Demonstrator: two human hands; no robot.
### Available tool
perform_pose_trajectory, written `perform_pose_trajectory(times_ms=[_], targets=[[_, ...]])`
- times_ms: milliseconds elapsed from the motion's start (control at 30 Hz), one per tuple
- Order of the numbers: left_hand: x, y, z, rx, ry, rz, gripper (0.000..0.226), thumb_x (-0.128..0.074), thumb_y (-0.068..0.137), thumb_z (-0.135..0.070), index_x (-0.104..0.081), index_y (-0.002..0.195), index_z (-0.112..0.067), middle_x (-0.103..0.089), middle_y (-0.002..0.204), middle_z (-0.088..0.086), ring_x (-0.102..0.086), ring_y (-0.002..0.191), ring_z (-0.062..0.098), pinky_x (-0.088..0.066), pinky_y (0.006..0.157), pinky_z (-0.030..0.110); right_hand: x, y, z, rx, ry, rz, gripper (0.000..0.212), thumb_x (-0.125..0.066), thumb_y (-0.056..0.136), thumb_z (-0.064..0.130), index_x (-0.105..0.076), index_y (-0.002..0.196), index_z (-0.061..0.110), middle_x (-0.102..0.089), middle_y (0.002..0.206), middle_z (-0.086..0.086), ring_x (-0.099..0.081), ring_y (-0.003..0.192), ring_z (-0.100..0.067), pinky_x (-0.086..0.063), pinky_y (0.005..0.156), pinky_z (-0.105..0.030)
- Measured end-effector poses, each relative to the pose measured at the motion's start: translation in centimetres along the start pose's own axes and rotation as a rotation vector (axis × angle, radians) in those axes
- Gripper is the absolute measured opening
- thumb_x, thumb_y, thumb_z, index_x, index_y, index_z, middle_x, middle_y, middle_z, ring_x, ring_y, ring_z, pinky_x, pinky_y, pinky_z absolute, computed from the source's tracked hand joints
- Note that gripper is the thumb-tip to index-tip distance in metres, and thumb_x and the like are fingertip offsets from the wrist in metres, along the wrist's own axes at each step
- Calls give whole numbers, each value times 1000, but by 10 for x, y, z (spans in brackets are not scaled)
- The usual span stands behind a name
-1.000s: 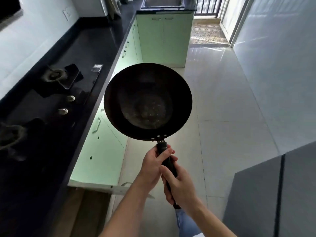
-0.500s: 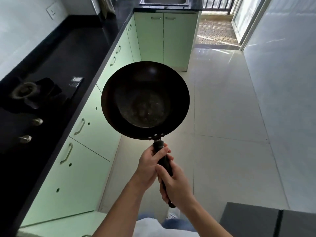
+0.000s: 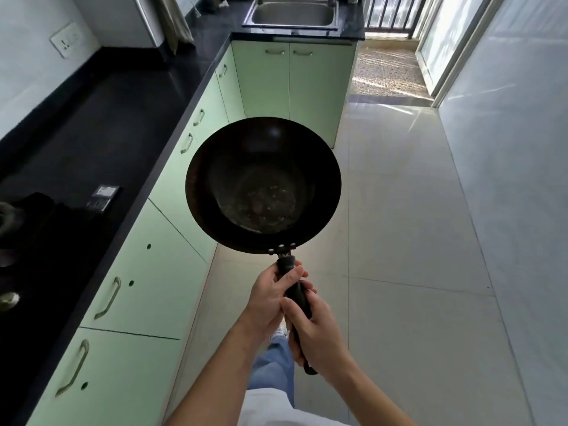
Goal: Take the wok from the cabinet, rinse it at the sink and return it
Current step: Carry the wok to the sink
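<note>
Held out in mid-air over the pale floor tiles (image 3: 415, 210): a dark wok (image 3: 262, 184), bowl open toward the camera, speckled marks on its bottom. Long axis running from the handle (image 3: 296, 298) at 6 o'clock up to the bowl at 12 o'clock, tilted a touch so the handle end drifts toward 5 o'clock. Bowl pointing ahead, toward the steel sink (image 3: 292, 13) at the far end of the room, well apart from it. Left hand (image 3: 272, 298) wrapped high on the handle, just below the rivets, fingers clamped round it with the thumb laid across the top. Right hand (image 3: 316, 333) lower down, fingers likewise closed tight on the handle, the black butt end poking out below. Both hands touching one another along the grip. At 9 o'clock, near the wok's rim, a run of pale green cabinet doors (image 3: 147, 272) under a black countertop (image 3: 101, 124), its edge slanting toward 12 o'clock. At 3 o'clock, a plain wall (image 3: 516, 164), with a wide bare strip of floor between it and the cabinets.
</note>
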State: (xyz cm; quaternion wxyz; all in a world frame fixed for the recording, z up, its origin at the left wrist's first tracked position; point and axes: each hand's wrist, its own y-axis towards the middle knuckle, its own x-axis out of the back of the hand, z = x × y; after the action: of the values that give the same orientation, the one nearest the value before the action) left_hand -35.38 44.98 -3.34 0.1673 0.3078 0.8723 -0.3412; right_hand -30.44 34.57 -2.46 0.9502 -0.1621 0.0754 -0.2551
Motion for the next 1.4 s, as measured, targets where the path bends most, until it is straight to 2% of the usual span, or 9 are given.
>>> perform_pose_trajectory(times_ms=[200, 333, 400, 500, 600, 700, 967, 1200, 1400], targets=[[-2, 114, -81, 8, 43, 39, 14, -60, 95, -7, -56, 106, 1, -61, 82, 8, -65, 69, 20, -58, 78, 38, -6, 125, 54, 0, 21, -44, 20, -54, 100, 10, -49, 90, -7, -49, 53, -5, -41, 27, -18, -34, 28, -20], [-6, 177, -127, 12, 43, 53, 13, -61, 94, -6, -58, 105, 1, -62, 85, 9, -65, 70, 21, -54, 84, 44, -6, 194, 84, 2, 38, -65, 23, -55, 100, 11, -49, 91, -9, -50, 60, -11, -42, 29, -20, -34, 29, -21], [-7, 205, -143, 22, 51, 58, 15, -63, 93, -6, -59, 106, 1, -63, 87, 10, -65, 72, 22, -52, 89, 47, -3, 222, 95, 4, 41, -70, 23, -56, 100, 12, -48, 88, -7, -50, 60, -12, -42, 28, -20, -34, 28, -20], [-13, 246, -164, 28, 72, 64, 19, -66, 91, -9, -59, 106, 1, -62, 88, 11, -65, 74, 23, -51, 88, 46, 5, 263, 109, 14, 36, -69, 20, -57, 99, 13, -50, 86, -1, -50, 60, -11, -42, 29, -21, -34, 29, -20], [-25, 285, -184, 25, 78, 72, 17, -64, 93, -8, -57, 105, 1, -62, 85, 8, -65, 73, 22, -53, 84, 43, 18, 305, 123, 15, 13, -67, 18, -57, 99, 16, -52, 86, 5, -52, 60, -8, -43, 29, -21, -35, 29, -21], [-40, 327, -203, 30, 83, 77, 16, -64, 92, -7, -57, 104, 1, -62, 83, 8, -65, 71, 21, -54, 82, 42, 35, 350, 137, 23, 5, -64, 20, -58, 99, 17, -52, 85, 4, -52, 57, -7, -43, 29, -21, -35, 30, -21], [-103, 467, -264, 2, 110, -5, 16, -65, 92, -9, -59, 103, 0, -62, 80, 7, -64, 71, 20, -49, 91, 48, 102, 496, 194, 8, 6, -26, 27, -58, 99, 20, -49, 83, 0, -51, 55, -7, -44, 30, -22, -35, 30, -23], [-153, 564, -310, -30, 70, -42, 8, -60, 95, -7, -57, 99, -1, -59, 68, 4, -63, 60, 16, -56, 79, 38, 148, 601, 241, 7, 1, 9, 33, -58, 98, 23, -46, 81, -4, -48, 54, -14, -44, 31, -23, -34, 31, -24], [-161, 621, -339, -29, 62, -59, 13, -63, 94, -11, -56, 100, -1, -55, 72, 9, -57, 72, 24, -56, 78, 35, 165, 663, 265, -1, -4, 45, 26, -57, 98, 19, -51, 77, 6, -50, 54, -7, -42, 31, -22, -33, 32, -22]])
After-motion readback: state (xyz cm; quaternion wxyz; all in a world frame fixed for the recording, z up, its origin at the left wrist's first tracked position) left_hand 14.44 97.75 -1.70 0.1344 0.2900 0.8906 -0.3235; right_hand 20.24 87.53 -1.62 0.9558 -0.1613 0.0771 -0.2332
